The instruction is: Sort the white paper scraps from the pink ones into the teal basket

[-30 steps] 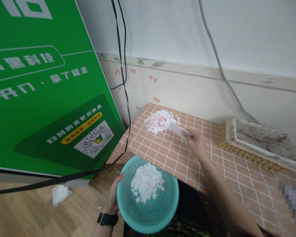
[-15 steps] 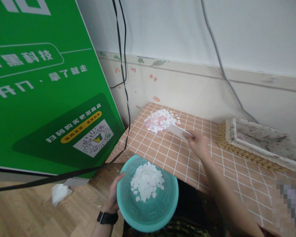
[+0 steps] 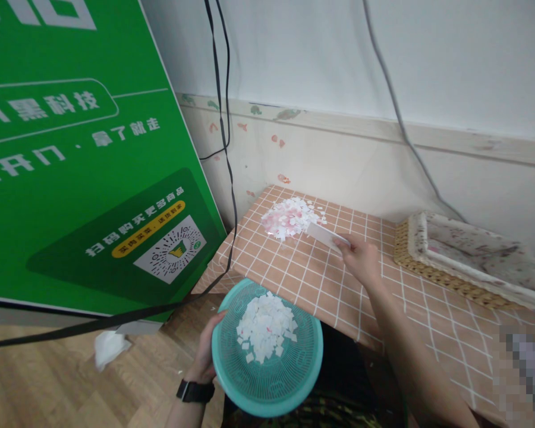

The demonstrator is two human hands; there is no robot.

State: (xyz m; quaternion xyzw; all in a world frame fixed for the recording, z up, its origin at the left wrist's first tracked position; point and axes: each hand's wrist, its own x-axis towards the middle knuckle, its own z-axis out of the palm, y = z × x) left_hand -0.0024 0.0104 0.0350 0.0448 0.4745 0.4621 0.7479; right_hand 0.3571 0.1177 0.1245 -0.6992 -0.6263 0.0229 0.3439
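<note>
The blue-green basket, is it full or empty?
Neither: the basket is partly filled. White pieces are heaped inside, with bare mesh around them.

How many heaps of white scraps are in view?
2. One heap lies on the checked tablecloth, beside the white card in the right hand; the other heap sits in the teal basket the left hand holds. I see no others.

Black left wristband [image 3: 195, 392], bare forearms [image 3: 405, 333], dark camouflage-patterned clothing [image 3: 339, 410]
</note>
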